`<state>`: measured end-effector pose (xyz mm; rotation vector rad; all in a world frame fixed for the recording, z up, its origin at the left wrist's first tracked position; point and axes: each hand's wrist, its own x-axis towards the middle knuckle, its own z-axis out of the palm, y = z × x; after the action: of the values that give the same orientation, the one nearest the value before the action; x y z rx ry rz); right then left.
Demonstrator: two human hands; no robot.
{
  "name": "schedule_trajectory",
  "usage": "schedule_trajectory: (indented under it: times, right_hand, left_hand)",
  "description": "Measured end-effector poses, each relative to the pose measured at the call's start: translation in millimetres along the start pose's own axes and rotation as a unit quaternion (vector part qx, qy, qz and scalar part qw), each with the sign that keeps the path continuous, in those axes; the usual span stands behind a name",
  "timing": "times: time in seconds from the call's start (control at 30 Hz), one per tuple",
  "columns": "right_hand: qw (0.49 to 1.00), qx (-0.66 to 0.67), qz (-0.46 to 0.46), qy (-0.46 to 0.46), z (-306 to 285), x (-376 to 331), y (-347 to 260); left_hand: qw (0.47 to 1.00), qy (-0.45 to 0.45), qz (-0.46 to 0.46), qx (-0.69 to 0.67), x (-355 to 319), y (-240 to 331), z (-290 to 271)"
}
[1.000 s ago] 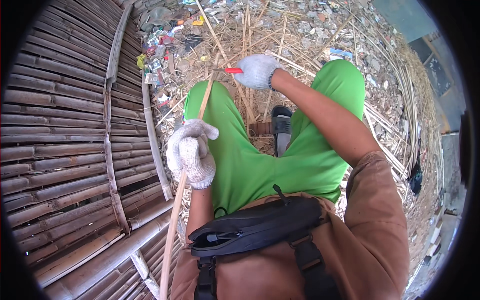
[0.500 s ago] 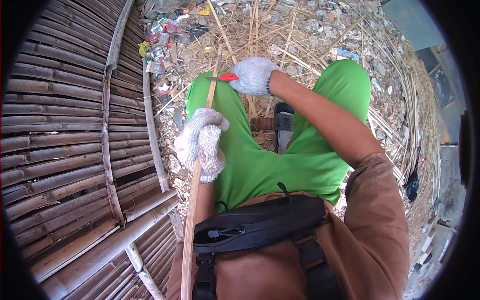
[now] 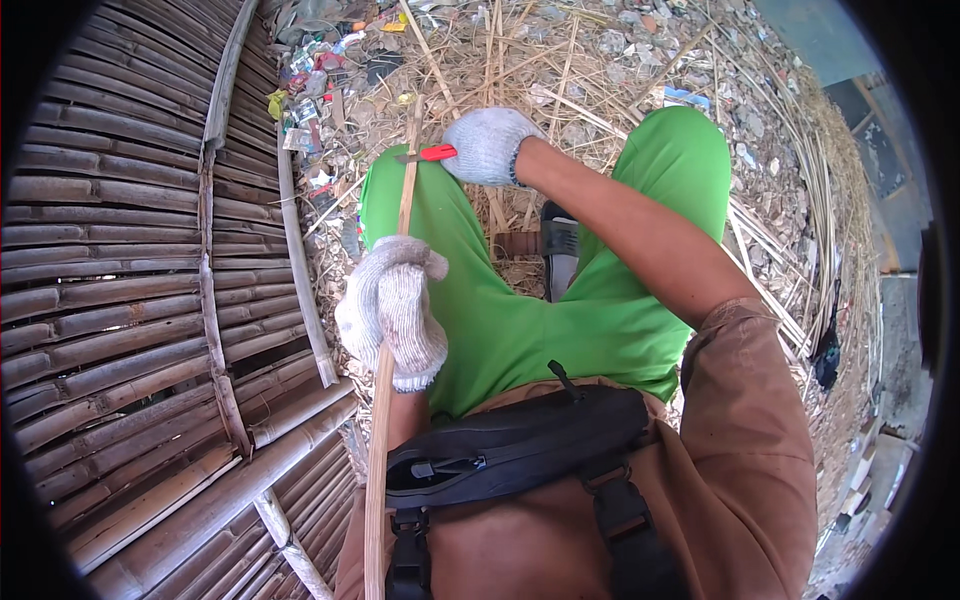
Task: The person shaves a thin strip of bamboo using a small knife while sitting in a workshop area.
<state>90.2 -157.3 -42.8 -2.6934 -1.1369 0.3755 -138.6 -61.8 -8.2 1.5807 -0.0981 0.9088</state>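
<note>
A long bamboo strip point(image 3: 385, 400) is held along the left thigh, over the green trousers point(image 3: 520, 310), running from the lower edge of the view up toward the knee. The left hand point(image 3: 392, 312), in a knitted work glove, is wrapped around the strip near its middle, the fingers closed tightly on it. The right hand point(image 3: 490, 146), gloved the same way, is closed around a knife with a red handle point(image 3: 428, 154), whose blade is laid across the strip close to its far end.

The step in hand is judged to be the shaving or splitting of the strip with the blade. For the next stroke, the strip would need to be kept steady against the thigh while the blade is guided along the grain at a shallow angle and away from the leg, since the cut is made just above the knee.

A wall of bamboo slats point(image 3: 130, 280) is seen at the left, and the ground point(image 3: 600, 60) ahead is strewn with dry stalks and litter. A black waist bag point(image 3: 520, 450) is worn at the front.
</note>
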Motion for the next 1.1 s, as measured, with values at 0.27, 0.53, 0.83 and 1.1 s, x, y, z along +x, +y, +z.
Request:
schedule_trajectory:
  times: [0.27, 0.53, 0.83, 1.1]
  right_hand:
    - [1.000, 0.009, 0.019, -0.009, -1, 7, 8]
    - [1.000, 0.006, 0.016, -0.018, -3, 15, 7]
    - [0.981, 0.022, 0.188, 0.031, -21, 26, 67]
    - [0.940, 0.328, 0.079, 0.052, -6, 31, 19]
  left_hand:
    - [1.000, 0.021, 0.014, -0.006, -7, 19, -3]
    - [0.998, 0.064, 0.011, -0.026, 2, 32, 0]
    - [0.994, 0.065, 0.054, -0.070, -2, 72, -30]
    - [0.990, 0.052, 0.062, -0.119, -5, 62, -33]
